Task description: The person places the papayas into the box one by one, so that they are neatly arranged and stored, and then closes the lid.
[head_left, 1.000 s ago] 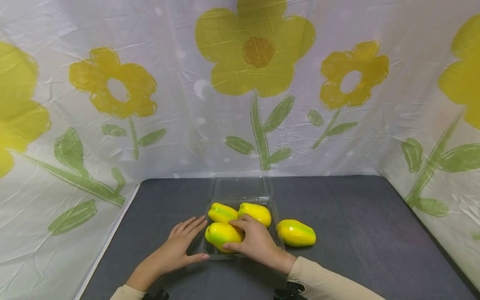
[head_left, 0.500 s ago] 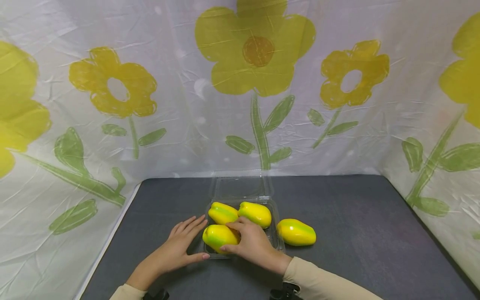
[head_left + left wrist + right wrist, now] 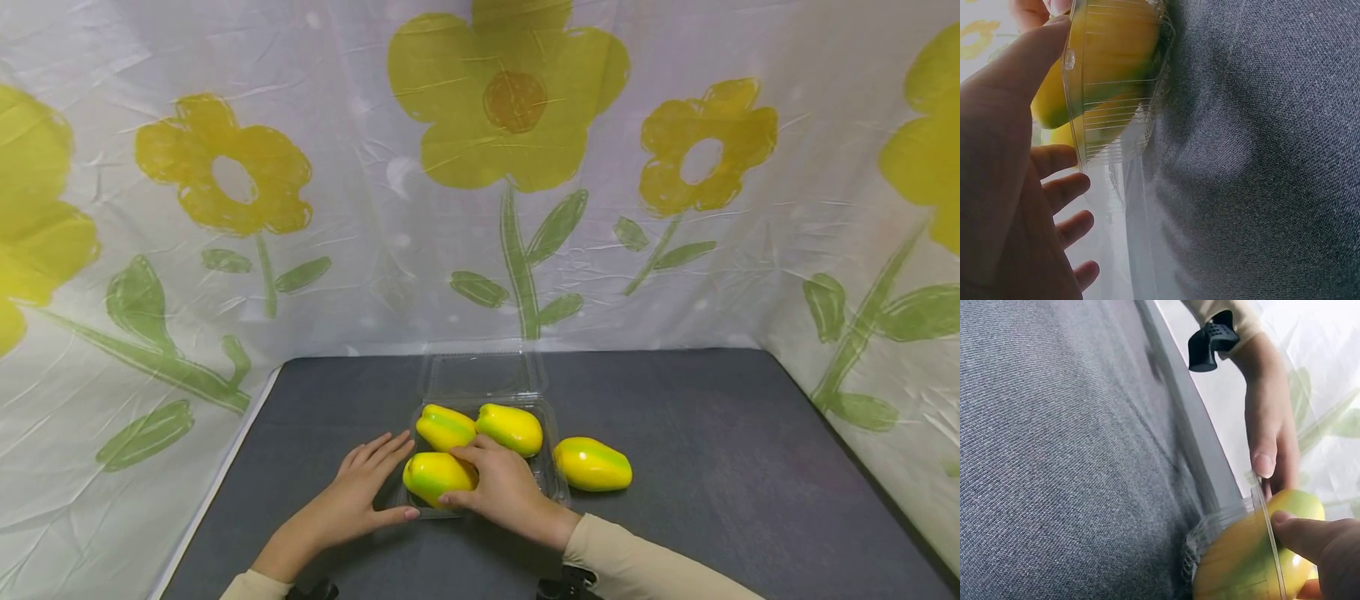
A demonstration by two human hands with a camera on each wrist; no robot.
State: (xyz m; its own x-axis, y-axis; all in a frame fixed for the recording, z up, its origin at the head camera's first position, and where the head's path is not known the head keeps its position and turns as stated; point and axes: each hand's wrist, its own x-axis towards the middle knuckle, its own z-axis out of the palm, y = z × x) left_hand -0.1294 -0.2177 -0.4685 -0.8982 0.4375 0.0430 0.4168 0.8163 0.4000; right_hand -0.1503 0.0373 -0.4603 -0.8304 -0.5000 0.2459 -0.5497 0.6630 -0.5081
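We see our right grip (image 3: 501, 487) curled around the near pepper (image 3: 431, 477), which lies in the front of the clear box (image 3: 557, 487) on the worktop (image 3: 712, 467), long axis left-right, while our left grip (image 3: 358, 492) rests spread against the box's left wall.

A staged recording booth: a wrinkled white flower-printed plastic backdrop (image 3: 375, 250) encloses a dark grey cloth-covered counter (image 3: 712, 467).
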